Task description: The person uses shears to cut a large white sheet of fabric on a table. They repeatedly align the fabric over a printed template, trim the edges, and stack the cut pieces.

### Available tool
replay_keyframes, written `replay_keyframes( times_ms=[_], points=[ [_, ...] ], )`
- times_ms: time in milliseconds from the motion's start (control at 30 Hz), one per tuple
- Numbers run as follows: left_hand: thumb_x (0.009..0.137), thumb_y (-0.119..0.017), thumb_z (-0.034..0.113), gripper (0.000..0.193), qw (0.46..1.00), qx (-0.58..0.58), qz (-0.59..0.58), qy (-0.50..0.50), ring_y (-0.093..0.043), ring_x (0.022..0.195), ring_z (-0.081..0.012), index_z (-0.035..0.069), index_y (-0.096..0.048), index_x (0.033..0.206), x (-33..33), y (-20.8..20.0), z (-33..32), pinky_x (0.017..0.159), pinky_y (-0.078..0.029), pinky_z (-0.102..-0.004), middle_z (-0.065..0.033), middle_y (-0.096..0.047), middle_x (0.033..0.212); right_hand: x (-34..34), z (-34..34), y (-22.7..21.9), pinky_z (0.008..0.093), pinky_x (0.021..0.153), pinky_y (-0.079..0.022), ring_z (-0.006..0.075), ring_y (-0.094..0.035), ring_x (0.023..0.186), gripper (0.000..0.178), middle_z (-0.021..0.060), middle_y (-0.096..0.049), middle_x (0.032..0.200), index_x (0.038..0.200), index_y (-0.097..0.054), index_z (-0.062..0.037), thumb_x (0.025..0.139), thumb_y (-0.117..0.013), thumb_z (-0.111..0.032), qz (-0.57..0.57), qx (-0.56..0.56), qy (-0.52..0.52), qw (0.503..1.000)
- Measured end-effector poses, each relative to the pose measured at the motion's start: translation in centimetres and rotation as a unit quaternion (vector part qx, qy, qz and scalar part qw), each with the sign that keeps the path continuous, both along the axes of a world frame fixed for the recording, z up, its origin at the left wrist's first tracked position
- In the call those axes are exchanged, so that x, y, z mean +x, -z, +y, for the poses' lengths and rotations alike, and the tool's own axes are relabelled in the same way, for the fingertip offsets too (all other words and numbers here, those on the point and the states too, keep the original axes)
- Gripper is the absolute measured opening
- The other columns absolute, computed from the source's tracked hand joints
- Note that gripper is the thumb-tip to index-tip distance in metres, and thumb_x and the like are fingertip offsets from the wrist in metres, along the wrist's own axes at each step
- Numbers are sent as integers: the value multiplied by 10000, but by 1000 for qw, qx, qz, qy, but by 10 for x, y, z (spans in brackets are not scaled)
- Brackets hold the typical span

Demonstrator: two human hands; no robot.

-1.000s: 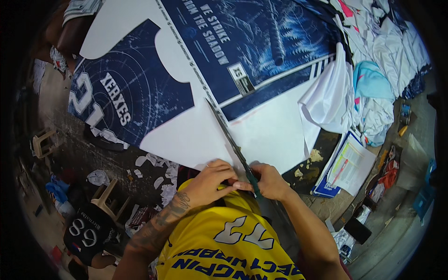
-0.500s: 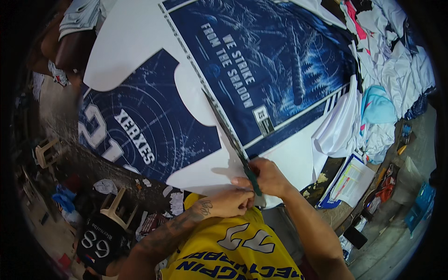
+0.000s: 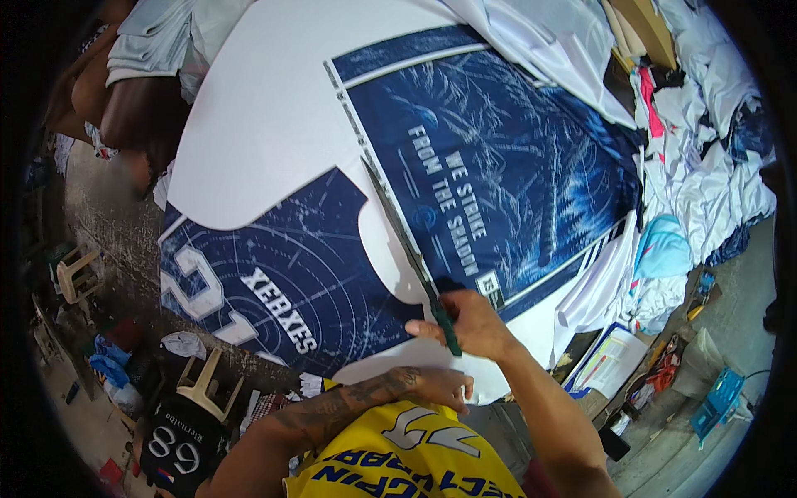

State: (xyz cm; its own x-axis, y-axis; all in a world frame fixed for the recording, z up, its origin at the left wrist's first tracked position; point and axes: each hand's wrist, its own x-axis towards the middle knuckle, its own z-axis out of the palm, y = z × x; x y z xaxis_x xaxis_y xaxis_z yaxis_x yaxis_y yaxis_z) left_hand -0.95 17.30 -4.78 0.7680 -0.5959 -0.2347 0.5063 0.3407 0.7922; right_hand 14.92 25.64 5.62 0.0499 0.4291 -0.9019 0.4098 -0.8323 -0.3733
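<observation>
A wide sheet of printed fabric (image 3: pixel 515 141) lies before me, with dark-blue jersey panels on a white ground. My right hand (image 3: pixel 475 322) holds large scissors (image 3: pixel 401 230) with dark green handles. Their long blades point away from me, along the white strip between the panel with a neck curve (image 3: pixel 241 266) and the blue panel with a forest print. My left hand (image 3: pixel 438 387) is closed at the fabric's near edge, close below the scissor handles; its fingertips are partly hidden.
White and blue cloth pieces (image 3: pixel 706 183) are heaped at the right, near a clipboard with papers (image 3: pixel 610 361). A blue plastic object (image 3: pixel 721 402) stands far right. At the left are a beige stool (image 3: pixel 199 386), a black shirt (image 3: pixel 178 444) and folded white cloth (image 3: pixel 158 41).
The fabric has slid toward me and to the right, and my left hand has come nearer my body. The scissors remain in my right hand, now farther along the strip.
</observation>
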Motion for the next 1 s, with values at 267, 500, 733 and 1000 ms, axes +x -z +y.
replay_keyframes(
  times_ms=[267,500,733,1000],
  points=[
    [998,-740,529,636,990,-101,4,101,-713,1092,-266,-3,-613,1323,13,23,-13,937,-547,-388,-151,-772,1179,-4,77,5,409,732,-564,311,-748,773,841,169,-731,758,830,-747,33,775,-824,-803,20,-63,7,998],
    [958,-697,641,740,988,-70,-18,136,-656,1203,-311,67,-619,1418,22,35,-38,993,-500,-469,-185,-699,1308,-3,161,-2,424,715,-570,272,-740,769,811,130,-712,755,818,-740,3,794,-811,-804,38,25,6,999],
    [917,-782,251,180,854,386,96,-336,-714,789,-353,81,-727,896,-37,-60,221,739,-562,-438,-161,-712,827,-8,239,26,374,634,-558,219,-684,596,854,101,-672,660,692,-680,-26,806,-734,-871,33,115,31,992],
    [1043,-598,476,816,492,803,92,-324,-183,1644,-469,57,-344,1696,-136,-26,188,1306,-82,-692,-233,-242,1779,-2,246,-8,338,481,-487,180,-590,458,685,44,-578,548,639,-625,-47,840,-871,-654,32,213,15,976]
  ],
)
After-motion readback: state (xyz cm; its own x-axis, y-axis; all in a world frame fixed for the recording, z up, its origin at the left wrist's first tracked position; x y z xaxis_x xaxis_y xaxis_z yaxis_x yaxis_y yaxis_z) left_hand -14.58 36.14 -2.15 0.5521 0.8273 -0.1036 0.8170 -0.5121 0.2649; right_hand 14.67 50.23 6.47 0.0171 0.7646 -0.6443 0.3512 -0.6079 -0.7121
